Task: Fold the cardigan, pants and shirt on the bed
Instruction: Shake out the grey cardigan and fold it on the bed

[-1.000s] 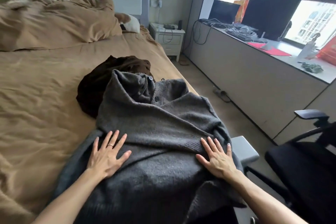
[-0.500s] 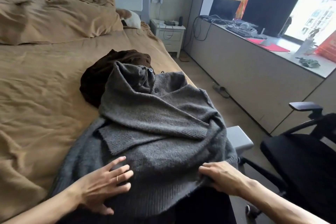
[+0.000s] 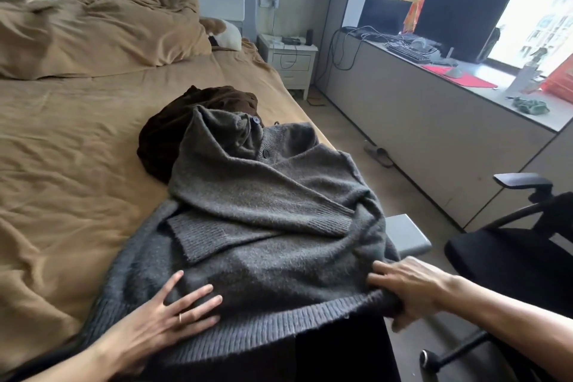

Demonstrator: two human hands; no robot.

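Observation:
A grey knitted cardigan (image 3: 263,201) lies along the right edge of the bed (image 3: 77,139), both sleeves folded across its front. My right hand (image 3: 409,288) is closed on the ribbed hem at the cardigan's right corner. My left hand (image 3: 164,316) rests flat with spread fingers on the lower left of the cardigan, near the hem. A crumpled dark brown garment (image 3: 186,124) sits just beyond the cardigan's collar, partly under it. Dark fabric shows below the hem at the bottom; I cannot tell what it is.
A tan duvet (image 3: 93,34) is bunched at the head of the bed. A black office chair (image 3: 511,251) stands close on the right. A white nightstand (image 3: 288,59) and a long desk (image 3: 434,96) with monitors line the far side.
Both hands slid from the middle of the cardigan down to its hem. The right hand, flat before, has closed on the hem's right corner.

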